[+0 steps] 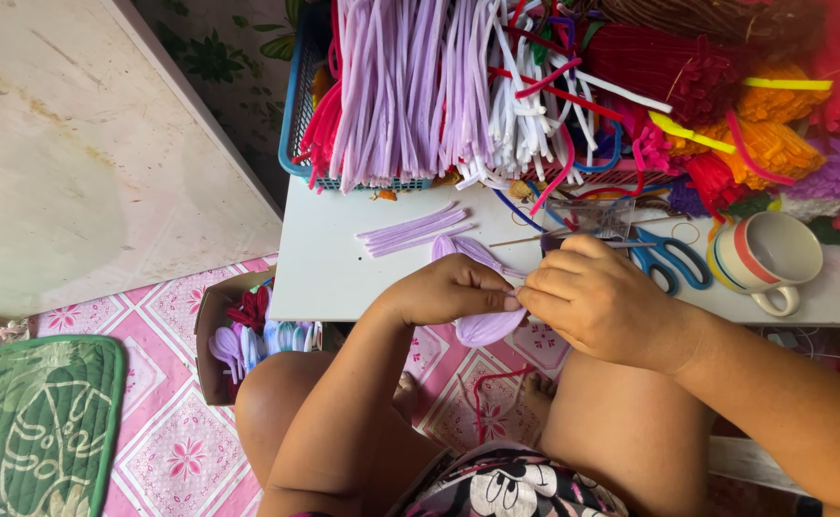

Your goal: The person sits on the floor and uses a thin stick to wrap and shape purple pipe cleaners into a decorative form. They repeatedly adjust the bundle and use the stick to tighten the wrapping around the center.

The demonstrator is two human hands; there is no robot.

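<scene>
White bench (pixel 343 258) is carrying a basket (pixel 297 115) of pipe cleaners within reach. Both hands are meeting at its edge: left hand (pixel 448 287) and right hand (pixel 597 297) pinching a lilac petal (pixel 482 327), steadying it between the fingertips.

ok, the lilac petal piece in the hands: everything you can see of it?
The lilac petal piece looks like fuzzy pipe cleaner bent into rounded loops. One loop hangs below the hands, over the table edge; another pokes up behind the left hand. Both hands pinch it where the loops meet, the right hand from the other side. Its middle is hidden by fingers. It is held just above the white table, near loose lilac stems.
</scene>
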